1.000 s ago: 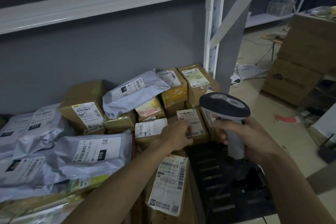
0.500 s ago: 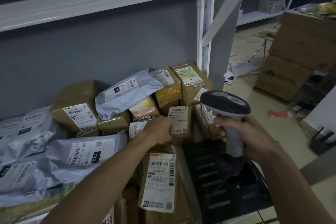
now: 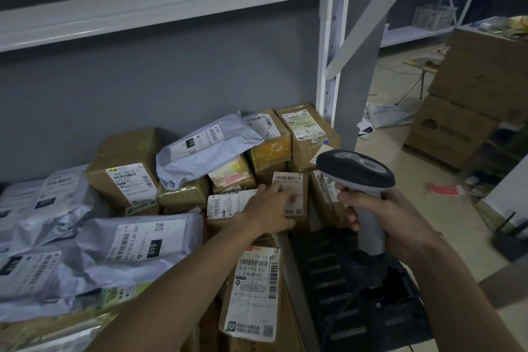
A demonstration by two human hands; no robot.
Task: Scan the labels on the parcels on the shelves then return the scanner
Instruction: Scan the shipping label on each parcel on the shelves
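Since the earlier frame, the left hand (image 3: 273, 206) is being uncurled from a fist; its fingers are now being laid flat on the small labelled parcel (image 3: 294, 194), apparently steadying its label for scanning. The scanner (image 3: 360, 180) is being gripped round its handle by the right hand (image 3: 391, 217), head aimed towards that parcel. Other parcels are being crowded around on the shelf (image 3: 160, 6): a grey mailer bag (image 3: 205, 148), a taped box (image 3: 125, 168). A black slatted crate (image 3: 357, 294) is lying beneath the scanner, not obstructing the aim.
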